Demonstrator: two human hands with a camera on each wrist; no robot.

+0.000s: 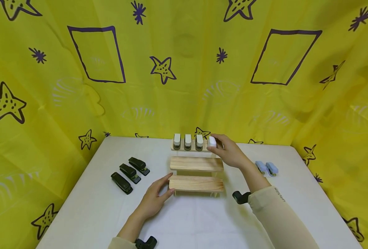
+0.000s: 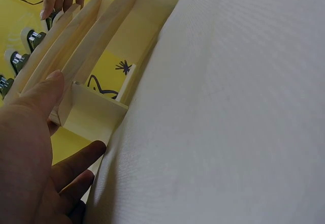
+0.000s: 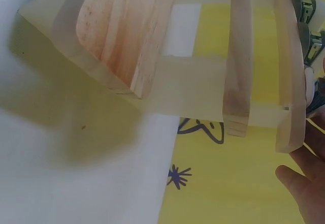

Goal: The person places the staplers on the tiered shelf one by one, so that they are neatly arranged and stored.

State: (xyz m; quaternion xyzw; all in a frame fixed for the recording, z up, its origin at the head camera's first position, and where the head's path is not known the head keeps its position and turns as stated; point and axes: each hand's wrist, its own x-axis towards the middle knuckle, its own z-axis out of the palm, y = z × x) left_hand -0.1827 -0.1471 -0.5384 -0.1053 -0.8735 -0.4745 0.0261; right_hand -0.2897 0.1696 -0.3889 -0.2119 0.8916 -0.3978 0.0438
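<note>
A three-step wooden display shelf (image 1: 196,183) stands mid-table. My left hand (image 1: 155,200) grips the left end of its lowest step; in the left wrist view, the thumb (image 2: 43,94) lies along the board and other fingers stretch out below. At the right end of the top step, my right hand (image 1: 229,152) holds a small white stapler (image 1: 212,141) between thumb and fingers. Three more white staplers (image 1: 188,141) stand in a row to its left. In the right wrist view, the right hand (image 3: 304,183) is partly cut off beside the top step.
Several staplers lie on the white table (image 1: 184,224): three black ones, including one black stapler (image 1: 129,173), left of the shelf, and two light-blue ones, including one blue stapler (image 1: 271,169), beyond the right forearm. A yellow patterned curtain (image 1: 184,103) surrounds the table's back and sides.
</note>
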